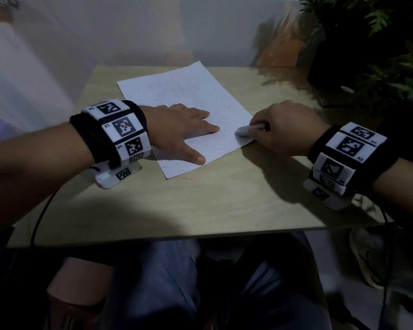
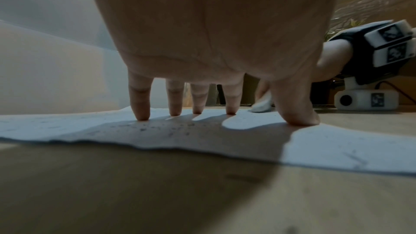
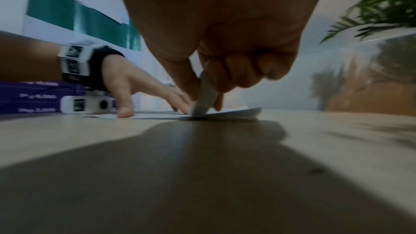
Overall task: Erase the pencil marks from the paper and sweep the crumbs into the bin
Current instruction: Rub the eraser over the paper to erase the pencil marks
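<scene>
White paper (image 1: 196, 98) (crumb-speckled), fern (image 1: 379, 44) beside, right hand (image 1: 286, 127) gripping eraser (image 1: 244, 131)

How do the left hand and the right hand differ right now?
The left hand lies spread with straight fingers pressing the paper flat; the right hand is curled, gripping the white eraser. The left hand sits well onto the sheet, the right at its right edge, eraser tip on the paper. Both wear black wristbands with markers and work over the wooden table.

Left hand (image 1: 177, 129) flat, fingers (image 2: 139, 102) spread straight, right hand (image 1: 286, 129) curled in a pinching grip
</scene>
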`<state>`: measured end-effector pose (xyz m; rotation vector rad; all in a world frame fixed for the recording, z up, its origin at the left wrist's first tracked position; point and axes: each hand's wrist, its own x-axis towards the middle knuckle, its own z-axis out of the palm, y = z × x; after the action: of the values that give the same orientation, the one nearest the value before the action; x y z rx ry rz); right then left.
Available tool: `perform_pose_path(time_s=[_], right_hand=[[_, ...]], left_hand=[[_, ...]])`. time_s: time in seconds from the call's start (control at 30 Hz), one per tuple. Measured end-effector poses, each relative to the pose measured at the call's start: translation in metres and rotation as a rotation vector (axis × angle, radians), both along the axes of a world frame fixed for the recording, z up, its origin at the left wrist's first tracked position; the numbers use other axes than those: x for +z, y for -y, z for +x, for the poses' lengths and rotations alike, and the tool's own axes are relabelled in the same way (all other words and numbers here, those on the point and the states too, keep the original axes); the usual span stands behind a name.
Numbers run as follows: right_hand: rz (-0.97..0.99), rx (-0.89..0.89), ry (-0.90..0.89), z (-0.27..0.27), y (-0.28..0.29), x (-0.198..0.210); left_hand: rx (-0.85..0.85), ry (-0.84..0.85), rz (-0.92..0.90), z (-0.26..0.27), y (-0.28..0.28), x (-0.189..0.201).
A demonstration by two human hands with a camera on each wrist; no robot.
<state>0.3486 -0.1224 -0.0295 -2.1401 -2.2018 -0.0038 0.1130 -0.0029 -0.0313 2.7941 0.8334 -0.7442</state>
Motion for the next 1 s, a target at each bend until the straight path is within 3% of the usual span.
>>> perform_pose_path(time_s=[0.1, 0.2, 0.27, 0.37, 0.5, 0.57, 0.67, 0.73, 0.87, 1.0], right_hand=[[0.026, 0.071, 0.049, -0.015, 0.001, -0.006], [-0.036, 0.206, -0.051, -0.03, 0.004, -0.007], [-0.037, 0.128, -0.064, -0.024, -0.003, -0.002], [0.02, 0.044, 0.065, -0.021, -0.009, -0.003], [-0.028, 0.241, -0.034, -0.043, -0.002, -0.007], [-0.072, 0.207, -0.098, -0.038, -0.006, -0.003], [0.002, 0.067, 0.026, -0.025, -0.014, -0.003], [0.036, 0.097, 0.073, -0.031, -0.011, -0.005], [-0.086, 0.269, -0.111, -0.043, -0.002, -0.002], [-0.03, 0.067, 0.017, -0.028, -0.01, -0.002]], left_hand=[[-0.004, -0.001, -0.005, 0.0, 0.002, 0.002], [-0.002, 0.002, -0.003, 0.0, 0.003, 0.004], [-0.009, 0.002, 0.002, 0.001, 0.003, 0.003], [-0.004, 0.01, 0.002, 0.0, 0.001, 0.0], [-0.02, 0.019, 0.0, 0.001, 0.0, 0.0], [-0.009, 0.015, 0.0, 0.001, 0.0, 0.0], [-0.002, 0.019, 0.0, 0.0, -0.001, -0.002], [0.0, 0.027, -0.005, 0.001, -0.001, -0.001], [-0.002, 0.039, -0.026, 0.0, -0.001, 0.0], [0.01, 0.025, 0.002, 0.0, 0.001, 0.001]])
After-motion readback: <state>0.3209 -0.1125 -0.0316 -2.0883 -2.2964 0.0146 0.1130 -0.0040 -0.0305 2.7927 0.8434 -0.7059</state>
